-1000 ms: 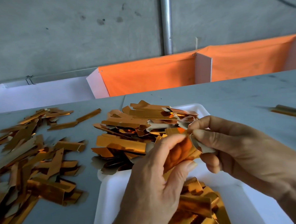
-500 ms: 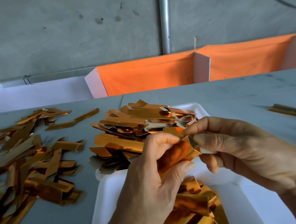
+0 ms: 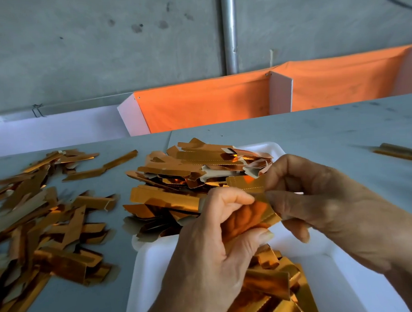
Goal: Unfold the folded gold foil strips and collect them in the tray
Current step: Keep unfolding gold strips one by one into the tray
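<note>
Pinching one shiny gold foil strip [image 3: 248,216] between curled fingers, left hand [image 3: 205,258] and right hand [image 3: 327,211] hover above the white foam tray [image 3: 345,279]; loose strips [image 3: 36,224] at nine o'clock.

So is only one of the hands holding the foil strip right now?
No, both hands hold it: the left hand and right hand each pinch the foil strip.
</note>
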Motion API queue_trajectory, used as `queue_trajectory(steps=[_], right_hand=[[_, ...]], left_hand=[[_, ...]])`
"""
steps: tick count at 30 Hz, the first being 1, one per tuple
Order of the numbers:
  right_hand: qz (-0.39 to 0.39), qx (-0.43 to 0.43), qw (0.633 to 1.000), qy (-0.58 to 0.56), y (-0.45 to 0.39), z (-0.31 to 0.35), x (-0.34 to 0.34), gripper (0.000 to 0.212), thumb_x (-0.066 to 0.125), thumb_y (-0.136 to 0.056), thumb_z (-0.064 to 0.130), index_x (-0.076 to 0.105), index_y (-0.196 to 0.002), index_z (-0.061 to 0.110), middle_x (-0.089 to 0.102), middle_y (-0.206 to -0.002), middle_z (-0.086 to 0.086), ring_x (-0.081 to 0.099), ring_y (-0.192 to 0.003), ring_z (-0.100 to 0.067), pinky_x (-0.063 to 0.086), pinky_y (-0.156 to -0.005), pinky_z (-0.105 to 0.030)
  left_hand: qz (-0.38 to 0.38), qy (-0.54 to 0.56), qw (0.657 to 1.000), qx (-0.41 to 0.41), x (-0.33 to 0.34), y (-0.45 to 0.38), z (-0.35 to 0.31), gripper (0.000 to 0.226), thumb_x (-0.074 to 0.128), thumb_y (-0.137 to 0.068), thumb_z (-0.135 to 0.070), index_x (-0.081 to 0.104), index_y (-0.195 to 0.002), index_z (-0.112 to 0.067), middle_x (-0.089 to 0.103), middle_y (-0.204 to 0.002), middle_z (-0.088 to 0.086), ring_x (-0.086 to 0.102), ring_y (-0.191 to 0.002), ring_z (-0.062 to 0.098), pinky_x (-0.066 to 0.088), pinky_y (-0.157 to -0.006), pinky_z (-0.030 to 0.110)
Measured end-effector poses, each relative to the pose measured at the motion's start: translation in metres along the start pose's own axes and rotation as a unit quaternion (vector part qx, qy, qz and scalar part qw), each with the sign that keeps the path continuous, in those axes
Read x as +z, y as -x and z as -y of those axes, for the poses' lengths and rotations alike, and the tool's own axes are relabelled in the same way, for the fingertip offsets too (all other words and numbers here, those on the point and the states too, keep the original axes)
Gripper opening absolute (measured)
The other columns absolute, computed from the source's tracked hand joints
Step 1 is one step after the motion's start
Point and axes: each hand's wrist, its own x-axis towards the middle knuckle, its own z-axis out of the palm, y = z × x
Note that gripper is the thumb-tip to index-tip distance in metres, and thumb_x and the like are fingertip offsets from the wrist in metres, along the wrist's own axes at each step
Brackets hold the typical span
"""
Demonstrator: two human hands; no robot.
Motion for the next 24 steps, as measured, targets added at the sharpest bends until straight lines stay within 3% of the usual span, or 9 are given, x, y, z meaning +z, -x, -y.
queue_trajectory(steps=[4,7,11,15,21,24], right_hand=[[0.103,0.061,0.973,-0.197,0.002,0.002,-0.008,0.016,0.071,-0.074,0.022,0.065,-0.085,0.011,0.054,-0.060,-0.001,0.051,-0.046,-0.013,0.045,-0.045,-0.021],[0.146,0.081,0.952,-0.255,0.000,0.000,-0.013,0.024,0.066,-0.075,0.024,0.068,-0.093,0.008,0.060,-0.068,-0.003,0.059,-0.054,-0.013,0.051,-0.050,-0.024],[0.173,0.079,0.946,-0.264,-0.002,-0.003,-0.016,0.029,0.078,-0.073,0.021,0.070,-0.098,0.008,0.062,-0.071,-0.003,0.061,-0.058,-0.012,0.053,-0.053,-0.024],[0.142,0.080,0.954,-0.252,-0.003,-0.005,-0.014,0.039,0.090,-0.058,0.025,0.070,-0.088,0.010,0.055,-0.063,-0.004,0.053,-0.048,-0.011,0.048,-0.047,-0.021],[0.088,0.083,0.967,-0.226,-0.004,-0.007,-0.007,0.033,0.085,-0.058,0.013,0.066,-0.085,0.008,0.049,-0.056,-0.004,0.048,-0.041,-0.014,0.045,-0.041,-0.021],[0.111,0.074,0.967,-0.215,-0.003,-0.005,-0.009,0.035,0.085,-0.061,0.018,0.068,-0.090,0.009,0.055,-0.058,-0.008,0.055,-0.046,-0.015,0.049,-0.046,-0.022]], left_hand=[[0.000,0.012,1.000,0.009,-0.002,0.000,-0.001,0.032,0.059,-0.075,-0.051,0.046,-0.103,-0.044,0.066,-0.102,-0.026,0.062,-0.098,-0.006,0.044,-0.075,0.004],[-0.002,0.014,1.000,0.010,-0.004,0.001,-0.002,0.032,0.058,-0.074,-0.052,0.045,-0.103,-0.044,0.066,-0.101,-0.027,0.061,-0.098,-0.006,0.044,-0.075,0.003],[-0.008,0.002,1.000,0.017,-0.005,0.001,-0.003,0.031,0.060,-0.076,-0.050,0.045,-0.102,-0.044,0.064,-0.102,-0.030,0.060,-0.096,-0.010,0.042,-0.073,0.000],[-0.009,-0.024,0.999,0.020,-0.005,0.001,-0.001,0.031,0.064,-0.078,-0.042,0.044,-0.102,-0.044,0.063,-0.102,-0.029,0.059,-0.097,-0.011,0.041,-0.072,-0.001],[-0.016,-0.050,0.998,0.021,-0.004,0.002,0.002,0.032,0.063,-0.077,-0.044,0.044,-0.103,-0.048,0.064,-0.101,-0.025,0.060,-0.097,-0.010,0.044,-0.073,0.001],[-0.015,-0.059,0.998,0.029,-0.005,0.002,0.001,0.032,0.063,-0.077,-0.042,0.044,-0.103,-0.047,0.063,-0.102,-0.026,0.059,-0.097,-0.010,0.043,-0.073,0.001]])
